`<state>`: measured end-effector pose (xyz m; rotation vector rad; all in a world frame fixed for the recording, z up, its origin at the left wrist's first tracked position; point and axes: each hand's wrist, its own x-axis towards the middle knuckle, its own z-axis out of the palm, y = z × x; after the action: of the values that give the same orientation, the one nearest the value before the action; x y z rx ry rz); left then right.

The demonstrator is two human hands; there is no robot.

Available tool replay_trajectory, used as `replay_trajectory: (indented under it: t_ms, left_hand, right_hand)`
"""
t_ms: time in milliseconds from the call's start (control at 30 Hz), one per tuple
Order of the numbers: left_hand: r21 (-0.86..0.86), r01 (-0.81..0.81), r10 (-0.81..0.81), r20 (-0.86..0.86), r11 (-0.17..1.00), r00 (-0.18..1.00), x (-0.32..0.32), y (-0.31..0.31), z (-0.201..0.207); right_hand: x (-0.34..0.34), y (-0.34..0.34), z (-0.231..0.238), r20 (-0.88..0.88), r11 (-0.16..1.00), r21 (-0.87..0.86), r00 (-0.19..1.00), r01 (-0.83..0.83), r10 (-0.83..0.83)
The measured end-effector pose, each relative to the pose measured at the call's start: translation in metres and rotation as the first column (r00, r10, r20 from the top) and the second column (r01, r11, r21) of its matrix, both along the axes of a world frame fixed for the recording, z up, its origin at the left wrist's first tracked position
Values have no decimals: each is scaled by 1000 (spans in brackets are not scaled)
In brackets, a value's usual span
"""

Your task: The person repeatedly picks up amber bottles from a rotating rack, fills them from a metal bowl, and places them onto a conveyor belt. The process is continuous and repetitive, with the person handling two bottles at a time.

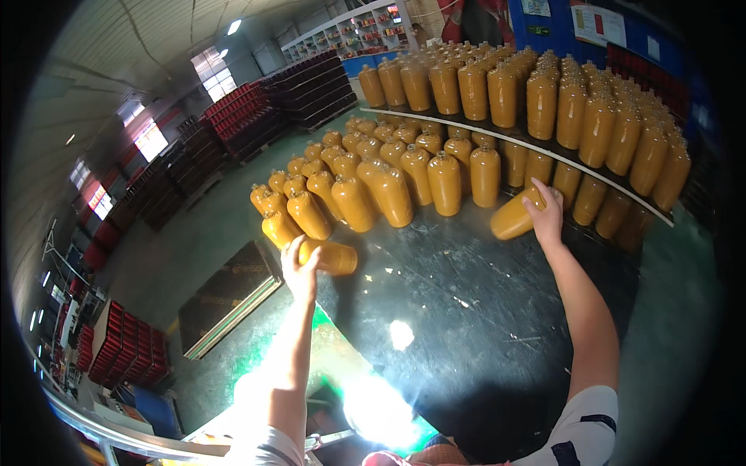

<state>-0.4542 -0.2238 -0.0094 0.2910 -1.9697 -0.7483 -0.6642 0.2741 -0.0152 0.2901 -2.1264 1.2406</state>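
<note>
My left hand (298,268) is wrapped round an orange-yellow bottle (334,258), which lies tilted almost on its side at the left edge of the dark tabletop (435,326). Over on the right, my right hand (549,208) grips a second orange-yellow bottle (513,217), also tipped over, its neck end hidden by the fingers. Just beyond both hands, several rows of similar bottles (392,198) stand upright on the same dark surface. They have rounded shoulders and short, narrow necks.
Behind the rows, a raised board with a pale edge (536,144) carries many more upright bottles (544,105). Flat dark boards (233,295) are stacked at the left. Red crates (128,346) and tall dark stacks (311,93) stand farther off. Strong sunlight glares near my left arm.
</note>
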Motion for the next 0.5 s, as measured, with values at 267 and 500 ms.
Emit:
replay_trajectory:
  t_ms: [267, 500]
  left_hand:
    - [826, 562, -246, -553, -40, 796, 219, 46, -42]
    - [795, 461, 4, -501, -394, 866, 322, 32, -158]
  right_hand:
    - [206, -88, 28, 259, 401, -908, 584, -124, 769]
    - [354, -229, 1, 103, 85, -964, 57, 253, 993]
